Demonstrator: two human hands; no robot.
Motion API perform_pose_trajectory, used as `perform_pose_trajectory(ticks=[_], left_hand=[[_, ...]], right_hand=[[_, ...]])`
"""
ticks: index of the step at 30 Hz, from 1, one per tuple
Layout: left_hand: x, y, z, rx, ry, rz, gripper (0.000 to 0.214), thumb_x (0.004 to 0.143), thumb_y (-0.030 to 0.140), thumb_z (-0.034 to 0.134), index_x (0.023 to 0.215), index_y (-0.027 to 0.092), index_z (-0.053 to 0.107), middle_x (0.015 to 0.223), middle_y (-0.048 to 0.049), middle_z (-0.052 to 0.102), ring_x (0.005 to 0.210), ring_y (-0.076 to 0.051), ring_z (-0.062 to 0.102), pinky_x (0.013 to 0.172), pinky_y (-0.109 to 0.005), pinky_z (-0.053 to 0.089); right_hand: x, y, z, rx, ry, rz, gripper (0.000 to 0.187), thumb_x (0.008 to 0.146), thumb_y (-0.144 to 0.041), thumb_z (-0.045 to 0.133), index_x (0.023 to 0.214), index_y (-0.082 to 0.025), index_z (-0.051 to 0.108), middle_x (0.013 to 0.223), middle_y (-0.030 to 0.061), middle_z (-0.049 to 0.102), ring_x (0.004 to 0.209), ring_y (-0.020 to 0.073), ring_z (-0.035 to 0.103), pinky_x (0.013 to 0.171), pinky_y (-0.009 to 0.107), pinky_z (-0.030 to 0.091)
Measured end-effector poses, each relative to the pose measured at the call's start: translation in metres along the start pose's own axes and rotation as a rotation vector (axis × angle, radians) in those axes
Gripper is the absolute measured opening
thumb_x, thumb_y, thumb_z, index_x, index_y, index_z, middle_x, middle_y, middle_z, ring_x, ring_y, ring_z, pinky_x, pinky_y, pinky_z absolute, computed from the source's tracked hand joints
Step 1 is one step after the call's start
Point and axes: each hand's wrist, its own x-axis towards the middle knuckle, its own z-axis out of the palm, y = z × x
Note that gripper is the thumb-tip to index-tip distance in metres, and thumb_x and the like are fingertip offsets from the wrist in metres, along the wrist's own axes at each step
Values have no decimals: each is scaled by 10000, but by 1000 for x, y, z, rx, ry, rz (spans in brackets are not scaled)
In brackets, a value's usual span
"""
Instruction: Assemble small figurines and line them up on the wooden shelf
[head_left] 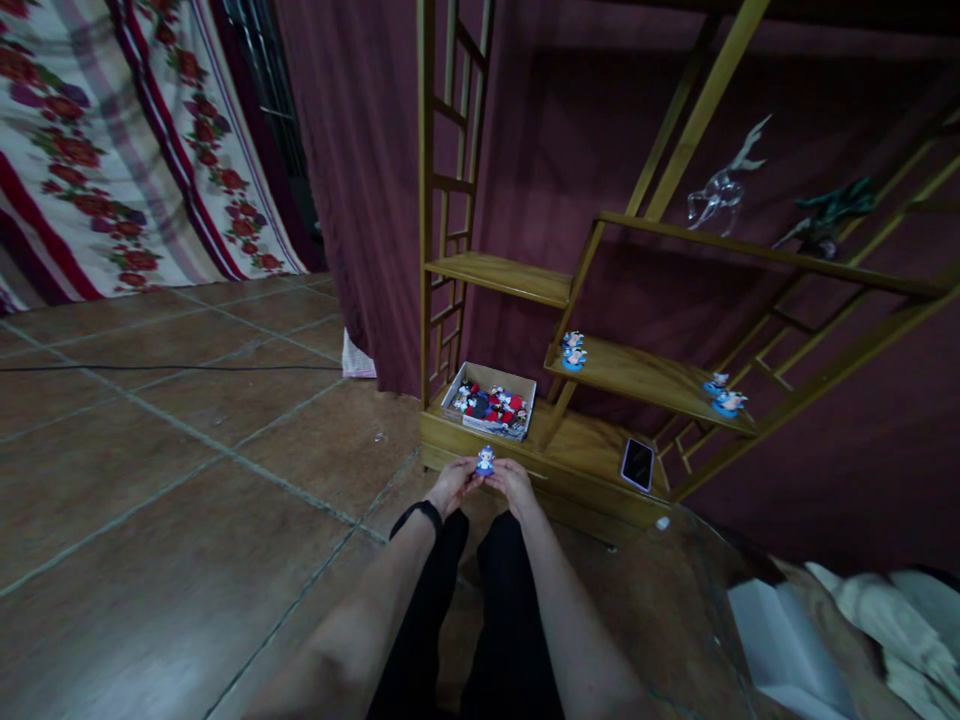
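A small purple-and-white figurine [485, 461] is held upright between my two hands, in front of the low drawer of a wooden display shelf. My left hand [453, 484] grips it from the left, with a dark band on that wrist. From the right, my right hand [513, 481] pinches the figurine's other side. Just beyond my hands, an open box [459, 408] packed with small red, black and white figurines rests on the shelf's lowest board. Blue-based figurines [574, 358] stand at the left end of the middle board, and more figurines [727, 402] stand at its right end.
A tablet or phone [637, 464] lies at the right of the lowest board [585, 450]. Higher up are a clear deer-like ornament [718, 192] and a dark green ornament [829, 215]. A thin cable [187, 368] crosses the tiled floor. A white box-like object [784, 640] sits lower right.
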Motion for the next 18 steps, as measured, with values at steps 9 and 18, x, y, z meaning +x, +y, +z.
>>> perform_pose_trajectory(ticks=[9, 18], left_hand=[[4, -3, -3, 0, 3, 18, 54, 748, 65, 598, 711, 101, 617, 610, -50, 630, 498, -81, 583, 532, -177, 508], [7, -4, -5, 8, -19, 28, 82, 764, 56, 565, 705, 95, 607, 613, -59, 632, 510, -85, 588, 549, -183, 509]], right_hand=[[3, 1, -1, -2, -16, 13, 231, 576, -293, 718, 698, -167, 568, 675, 28, 670, 656, 167, 658, 684, 316, 525], [2, 1, 0, -8, -15, 15, 224, 579, -288, 713, 698, -166, 567, 694, 32, 676, 664, 167, 658, 686, 314, 528]])
